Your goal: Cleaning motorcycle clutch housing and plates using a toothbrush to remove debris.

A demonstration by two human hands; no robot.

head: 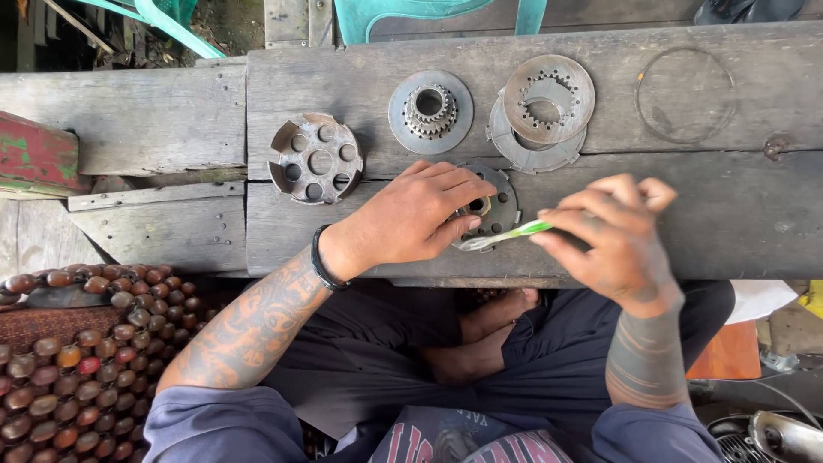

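Closest to the camera, the person's dark-trousered lap and a bare foot fill the bottom of the view, with a mat of brown wooden beads [77,360] at eight o'clock and an orange scrap and a bit of chromed metal at four o'clock.

Just beyond, on the near edge of the weathered wooden bench [729,223], both hands meet near the middle. The left hand [411,214], a black band at its wrist, lies flat over a round metal plate [501,210], its fingers curled loosely over the near rim and centre so that only the plate's three o'clock side shows, with a brassy hub and small holes. The right hand [613,231] comes in from three o'clock, fingers pinched shut around the handle of a green and white toothbrush [506,234]; the head of the brush points to nine o'clock and sits against the plate's lower edge, just beside the left thumb.

Farther out, at eleven o'clock from the hands, stands a rusty drum with round holes [315,159]. At twelve o'clock lies a disc with a toothed hub [429,111], and just beside it, at one o'clock, two toothed ring plates [540,116] overlap. At two o'clock a thin wire ring [684,94] lies alone, well apart from the hands.

Beyond the bench's far edge, teal plastic chair parts [429,17] show at twelve o'clock.
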